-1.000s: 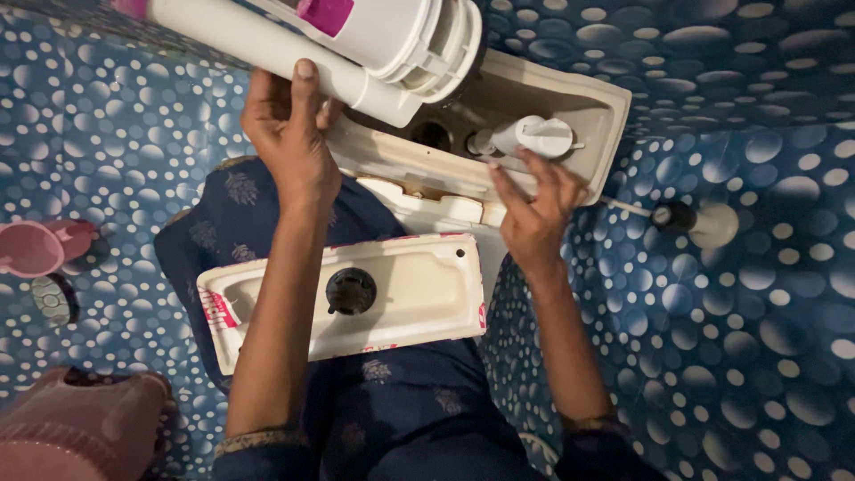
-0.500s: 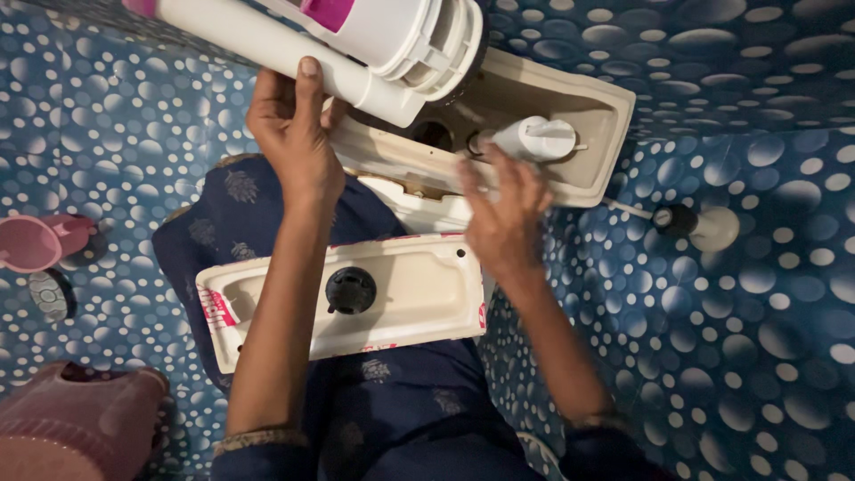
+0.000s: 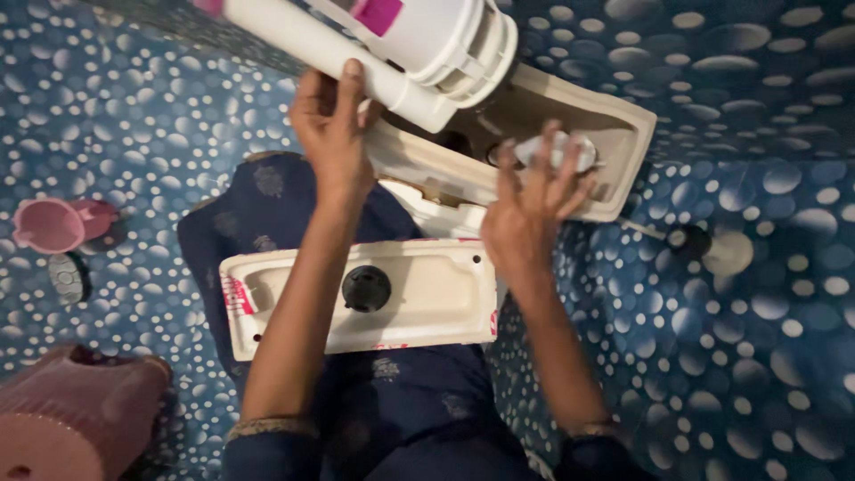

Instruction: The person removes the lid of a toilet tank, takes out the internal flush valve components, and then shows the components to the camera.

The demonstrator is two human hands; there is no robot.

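Blue bubble-patterned tiles [image 3: 134, 134] all around the open cistern [image 3: 614, 142]; left hand [image 3: 334, 125] gripping flush valve [image 3: 392, 53], right hand [image 3: 530, 214] spread.

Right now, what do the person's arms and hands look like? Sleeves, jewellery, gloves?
Both hands are bare: no gloves and no rings visible on the left hand or the right hand. Forearms are bare up to dark navy sleeves, each ending in a gold-trimmed cuff.

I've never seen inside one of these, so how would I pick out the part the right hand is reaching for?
Find the open cream cistern tank against the blue spotted wall. Inside its right end, under the fingers of the right hand, sits a small white cylindrical fitting. Unlike the large white tube assembly held up by the left hand, it sits inside the tank.
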